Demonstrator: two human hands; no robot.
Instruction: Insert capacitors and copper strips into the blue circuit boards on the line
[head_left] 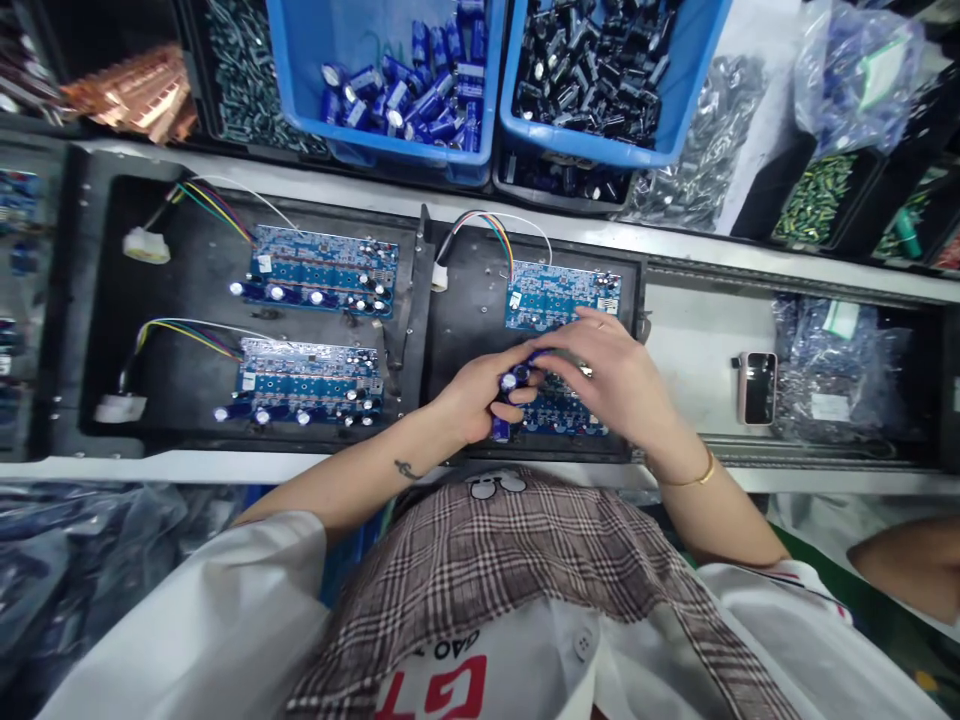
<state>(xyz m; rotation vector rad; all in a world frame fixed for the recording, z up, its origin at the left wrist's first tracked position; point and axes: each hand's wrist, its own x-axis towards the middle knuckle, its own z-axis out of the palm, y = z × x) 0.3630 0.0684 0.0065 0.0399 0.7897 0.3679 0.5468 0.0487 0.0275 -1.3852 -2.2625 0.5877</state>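
Note:
My left hand (478, 396) is curled around several blue cylindrical capacitors (501, 429), some poking out between the fingers. My right hand (616, 372) reaches over from the right, and its thumb and fingertips close on a blue capacitor beside the left hand's fingers. Beneath both hands lies a blue circuit board (559, 412), partly covered by them. Just behind it, another blue circuit board (555, 290) has coloured wires (495, 228) running to a white connector (439, 277). Both boards rest in a black tray (461, 330).
Left of my hands, a second black tray (187, 300) holds two wired boards fitted with capacitors. Behind stand a blue bin (300, 110) of blue capacitors and another blue bin (585, 145) of black ones. A small pink-framed device (757, 388) lies right, near bagged parts (832, 370). Another person's arm (911, 565) shows at right.

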